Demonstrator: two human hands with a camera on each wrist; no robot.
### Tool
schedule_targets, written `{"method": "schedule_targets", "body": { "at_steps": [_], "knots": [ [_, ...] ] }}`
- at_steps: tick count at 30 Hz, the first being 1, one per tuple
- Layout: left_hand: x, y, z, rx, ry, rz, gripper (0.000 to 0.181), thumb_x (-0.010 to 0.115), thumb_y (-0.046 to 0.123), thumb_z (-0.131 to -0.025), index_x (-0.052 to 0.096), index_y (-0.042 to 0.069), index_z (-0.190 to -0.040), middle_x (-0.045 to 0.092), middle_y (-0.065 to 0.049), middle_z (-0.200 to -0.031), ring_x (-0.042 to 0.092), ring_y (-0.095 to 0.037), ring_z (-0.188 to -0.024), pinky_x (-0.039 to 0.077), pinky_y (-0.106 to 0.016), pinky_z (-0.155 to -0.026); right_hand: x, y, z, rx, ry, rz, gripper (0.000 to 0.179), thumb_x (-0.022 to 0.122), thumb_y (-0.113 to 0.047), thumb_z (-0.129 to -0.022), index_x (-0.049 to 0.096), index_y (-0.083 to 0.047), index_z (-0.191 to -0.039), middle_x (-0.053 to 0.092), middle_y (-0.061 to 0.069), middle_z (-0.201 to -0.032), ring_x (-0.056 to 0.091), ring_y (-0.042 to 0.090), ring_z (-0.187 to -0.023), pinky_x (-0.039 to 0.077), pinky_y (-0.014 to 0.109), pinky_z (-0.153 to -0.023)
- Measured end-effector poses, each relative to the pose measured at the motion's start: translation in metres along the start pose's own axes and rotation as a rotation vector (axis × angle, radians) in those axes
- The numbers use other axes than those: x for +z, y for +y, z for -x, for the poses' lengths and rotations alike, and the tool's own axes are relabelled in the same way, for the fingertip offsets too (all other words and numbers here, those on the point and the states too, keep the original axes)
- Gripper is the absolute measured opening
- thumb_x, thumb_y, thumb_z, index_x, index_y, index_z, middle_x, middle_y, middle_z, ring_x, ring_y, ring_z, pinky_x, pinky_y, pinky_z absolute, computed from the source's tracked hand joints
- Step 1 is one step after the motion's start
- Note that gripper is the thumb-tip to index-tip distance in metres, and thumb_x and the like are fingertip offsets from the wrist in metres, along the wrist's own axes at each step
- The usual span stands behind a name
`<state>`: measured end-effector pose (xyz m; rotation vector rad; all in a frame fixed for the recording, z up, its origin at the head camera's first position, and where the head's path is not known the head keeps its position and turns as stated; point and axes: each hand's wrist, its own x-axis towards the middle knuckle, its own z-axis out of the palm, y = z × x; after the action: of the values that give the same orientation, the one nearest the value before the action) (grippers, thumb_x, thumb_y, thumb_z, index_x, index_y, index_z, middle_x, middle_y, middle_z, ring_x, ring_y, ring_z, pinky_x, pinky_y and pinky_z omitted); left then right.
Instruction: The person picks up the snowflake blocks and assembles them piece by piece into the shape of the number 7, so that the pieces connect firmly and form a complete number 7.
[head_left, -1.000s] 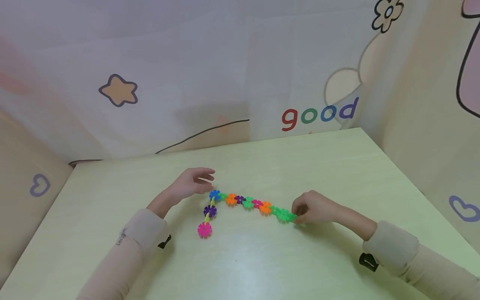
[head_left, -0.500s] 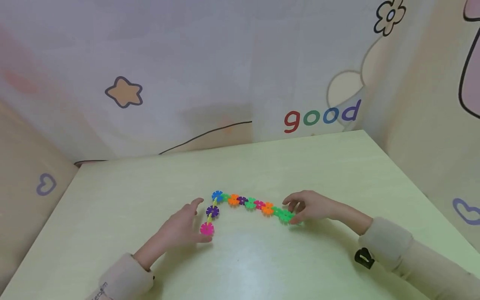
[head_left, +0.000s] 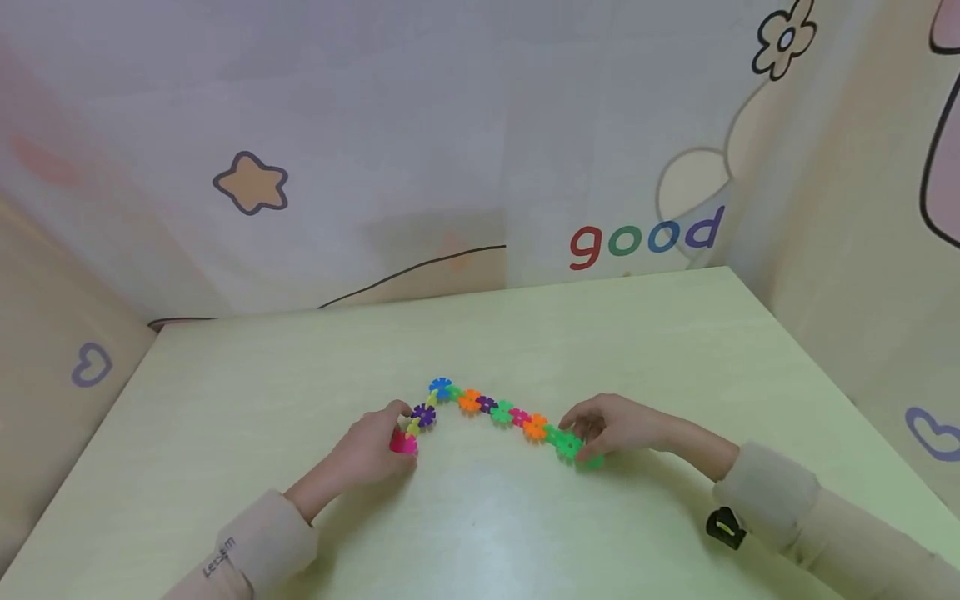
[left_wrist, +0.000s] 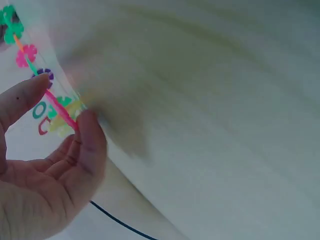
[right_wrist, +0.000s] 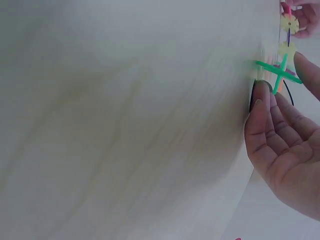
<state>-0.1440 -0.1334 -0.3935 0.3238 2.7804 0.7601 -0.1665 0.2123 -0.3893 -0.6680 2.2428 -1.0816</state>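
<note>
A chain of interlocking plastic snowflake discs (head_left: 502, 412) bends in an angle on the table, with a blue disc (head_left: 440, 387) at the corner. Its short arm, yellow and purple, ends in a pink disc (head_left: 405, 443). My left hand (head_left: 367, 448) holds that pink disc by its edges between thumb and fingertips; in the left wrist view the pink disc (left_wrist: 62, 110) shows edge-on. At the other end, my right hand (head_left: 621, 423) has thumb and fingers around the green discs (head_left: 570, 447). Those green discs (right_wrist: 279, 73) look like a cross in the right wrist view.
The pale wooden table (head_left: 480, 533) is bounded behind by a printed cloth backdrop (head_left: 420, 125) with a star and the word "good". Cloth sides stand left and right. A black wrist strap piece (head_left: 726, 528) hangs below the right sleeve.
My left hand has come down from beside the blue disc to the pink end and taken hold of it, turning the short arm slightly left. The right hand stays at the green end, which has shifted nearer.
</note>
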Motion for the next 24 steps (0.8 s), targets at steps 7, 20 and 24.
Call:
{"method": "schedule_targets", "body": {
  "at_steps": [7, 20, 24],
  "knots": [
    [-0.015, -0.012, -0.015, -0.034, -0.053, 0.432, 0.049, 0.065, -0.009, -0.076, 0.047, -0.004, -0.121, 0.054, -0.014, -0.104, 0.055, -0.022, -0.083, 0.053, -0.031, -0.063, 0.012, -0.009, 0.010, -0.006, -0.018, 0.052, 0.051, 0.075, -0.015, -0.073, 0.056, 0.004, -0.117, 0.059, 0.001, -0.083, 0.056, 0.016, -0.075, 0.047, 0.025, -0.067],
    [-0.030, -0.013, -0.056, -0.161, -0.147, 0.827, 0.039, 0.044, 0.009, -0.095, 0.040, -0.009, -0.130, 0.043, -0.023, -0.129, 0.055, -0.027, -0.100, 0.050, -0.033, -0.083, 0.050, -0.028, 0.016, 0.047, -0.035, 0.021, 0.072, 0.074, -0.022, -0.075, 0.039, 0.010, -0.130, 0.057, -0.001, -0.068, 0.053, 0.013, -0.059, 0.044, 0.024, -0.056],
    [-0.031, -0.007, -0.064, -0.189, -0.131, 0.969, 0.050, 0.032, 0.028, -0.100, 0.033, -0.009, -0.134, 0.040, -0.024, -0.131, 0.051, -0.032, -0.108, 0.046, -0.038, -0.089, 0.058, -0.034, 0.015, 0.093, -0.007, -0.006, 0.083, 0.075, -0.024, -0.075, 0.031, 0.011, -0.135, 0.055, -0.001, -0.063, 0.049, 0.013, -0.050, 0.041, 0.023, -0.049]
  ]
}}
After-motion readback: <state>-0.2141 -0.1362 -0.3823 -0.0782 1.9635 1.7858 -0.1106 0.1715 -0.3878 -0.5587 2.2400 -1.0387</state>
